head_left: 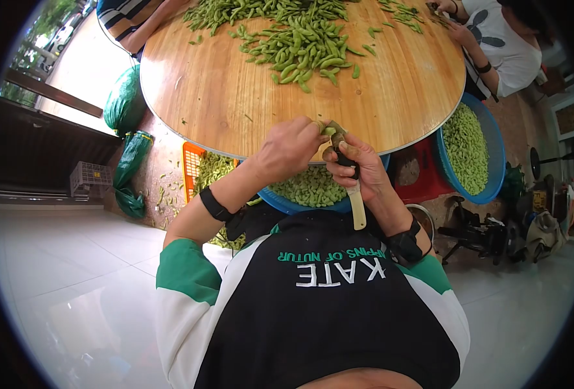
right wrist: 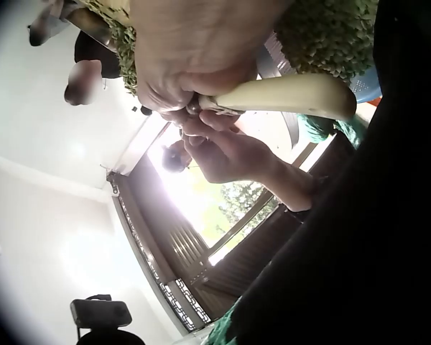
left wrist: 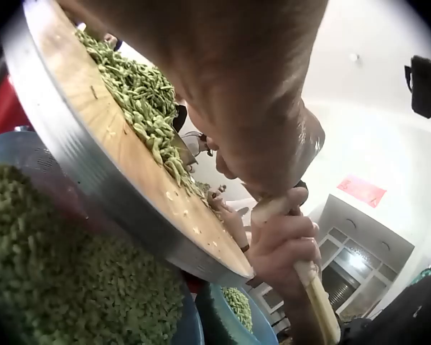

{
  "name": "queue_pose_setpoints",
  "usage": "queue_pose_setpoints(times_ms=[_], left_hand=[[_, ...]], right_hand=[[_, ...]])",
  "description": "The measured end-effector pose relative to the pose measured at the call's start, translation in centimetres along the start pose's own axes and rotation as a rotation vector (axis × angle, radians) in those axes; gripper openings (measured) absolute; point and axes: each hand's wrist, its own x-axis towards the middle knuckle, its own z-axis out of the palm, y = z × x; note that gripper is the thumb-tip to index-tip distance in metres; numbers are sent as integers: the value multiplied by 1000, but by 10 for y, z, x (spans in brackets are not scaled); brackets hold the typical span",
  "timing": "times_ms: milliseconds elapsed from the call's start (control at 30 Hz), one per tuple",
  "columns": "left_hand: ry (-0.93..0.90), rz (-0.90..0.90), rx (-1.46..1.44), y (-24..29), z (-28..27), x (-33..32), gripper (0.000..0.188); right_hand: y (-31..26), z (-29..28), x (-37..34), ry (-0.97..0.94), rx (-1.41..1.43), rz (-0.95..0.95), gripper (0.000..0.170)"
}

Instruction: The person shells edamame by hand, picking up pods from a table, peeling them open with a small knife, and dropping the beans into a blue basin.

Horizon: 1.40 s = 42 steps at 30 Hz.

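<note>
Above the near edge of the round wooden table (head_left: 196, 97), both hands meet. My left hand (head_left: 290, 146) pinches a green edamame pod (head_left: 328, 131) between fingertips and thumb. Curled fingers of my right hand (head_left: 364, 165) grip a cutting tool with a cream and black handle (head_left: 358, 211); the cream end sticks out below the fist toward my chest. In the right wrist view the cream handle (right wrist: 287, 95) shows large, while the tool's working end is mostly hidden by the fingers. A heap of edamame pods (head_left: 300, 48) lies across the far part of the table.
Below the table edge stands a blue basin (head_left: 267, 194) of shelled beans, with an orange crate (head_left: 191, 170) of pods to its left. Another blue basin (head_left: 494, 152) of beans is at the right. Two people sit across the table. Green sacks (head_left: 125, 100) stand at left.
</note>
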Motion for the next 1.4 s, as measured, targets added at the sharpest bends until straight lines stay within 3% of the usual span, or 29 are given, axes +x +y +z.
queue_pose_setpoints(times_ms=[33, 100, 133, 200, 233, 267, 300, 333, 367, 433, 467, 533, 567, 633, 833, 967, 1067, 1167, 1233, 1267, 1333, 1400], left_hand=[[-1, 3, 0, 1, -2, 2, 14], [-121, -417, -420, 5, -6, 4, 15], [-121, -419, -420, 5, -3, 2, 15], [-89, -706, -874, 5, 5, 3, 20], [-87, -704, -874, 4, 3, 4, 20], [-161, -916, -1134, 2, 1, 5, 21], [-241, -1130, -1393, 3, -1, 6, 21], [-244, -1133, -1393, 3, 1, 4, 21], [-272, -1069, -1283, 4, 5, 3, 20], [-298, -1003, -1173, 8, 7, 4, 19], [-325, -927, -998, 12, 7, 3, 18], [-319, -795, -703, 19, 10, 1, 16], [-319, -797, -702, 22, 11, 1, 16], [-219, -584, -432, 29, 11, -1, 14], [-231, -528, -336, 31, 13, -5, 8], [-240, -550, -307, 35, 12, -5, 9], [-307, -700, -392, 37, 3, -2, 13], [-327, -719, -462, 35, -11, -11, 17], [-419, -661, -329, 29, -37, -24, 19], [-502, -625, -236, 26, -52, -30, 17], [-585, -586, -142, 16, -76, -42, 16], [-821, -554, 288, 6, -89, -50, 14]], right_hand=[[0, 0, -1, -9, -5, -7, 30], [0, 4, -3, 11, -42, -33, 32], [1, 5, -4, 31, -77, -56, 33], [0, 5, -6, 39, -119, -70, 35], [-1, 4, -8, 50, -160, -85, 36], [-4, 1, -9, 50, -161, -85, 36], [-6, -3, -10, 72, -347, -124, 35], [-6, -6, -11, 94, -533, -162, 34], [-6, -7, -12, 96, -532, -163, 34], [-4, -10, -12, 197, -942, -253, 32], [-1, -13, -8, 197, -943, -253, 32], [9, -15, 1, 252, -1322, -718, 33], [9, -14, 1, 251, -1320, -717, 33], [8, -6, 0, 322, -1519, -728, 32], [6, -10, 1, 185, -1834, -865, 31], [10, -15, 4, 170, -1907, -907, 30], [12, -16, 3, 185, -1844, -864, 28], [12, -15, -1, 236, -1690, -719, 22], [10, -15, -7, 189, -1508, -425, 18], [9, -15, -10, 186, -1505, -427, 18], [7, -15, -12, -48, -1672, -525, 19], [9, -17, -11, -89, -1670, -590, 21]])
